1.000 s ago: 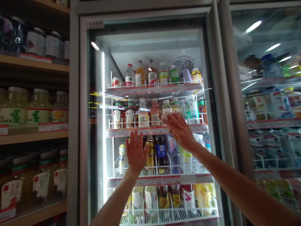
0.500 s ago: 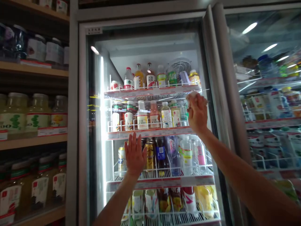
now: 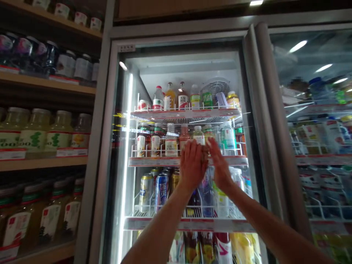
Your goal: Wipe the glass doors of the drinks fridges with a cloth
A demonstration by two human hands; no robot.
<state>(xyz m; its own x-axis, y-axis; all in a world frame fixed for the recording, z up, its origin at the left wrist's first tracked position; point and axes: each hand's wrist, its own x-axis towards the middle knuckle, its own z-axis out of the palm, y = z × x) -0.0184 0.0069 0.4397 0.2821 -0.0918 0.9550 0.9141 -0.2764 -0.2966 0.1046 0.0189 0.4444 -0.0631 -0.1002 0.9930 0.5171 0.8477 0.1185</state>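
Both my hands meet in front of the glass door [image 3: 176, 64] of a lit drinks fridge. My left hand [image 3: 192, 165] has its fingers bent over a small crumpled cloth [image 3: 205, 153], which is partly hidden and dim. Close beside it on the right, my right hand [image 3: 221, 168] is slightly blurred, its fingers stretched out and apart beside the cloth. Behind the hands, through the glass, bottles stand on the middle shelf [image 3: 154, 161]; several are partly covered by my fingers.
Wooden shelves [image 3: 49, 161] with large juice bottles stand to the left. A vertical metal handle [image 3: 271, 121] runs between this door and a second glass fridge door [image 3: 324, 154] on the right. Cans and bottles fill the lower fridge shelves [image 3: 170, 223].
My right hand has come down and left from the upper right of the glass. My left hand has moved up and right to meet it, and the cloth is now between them.
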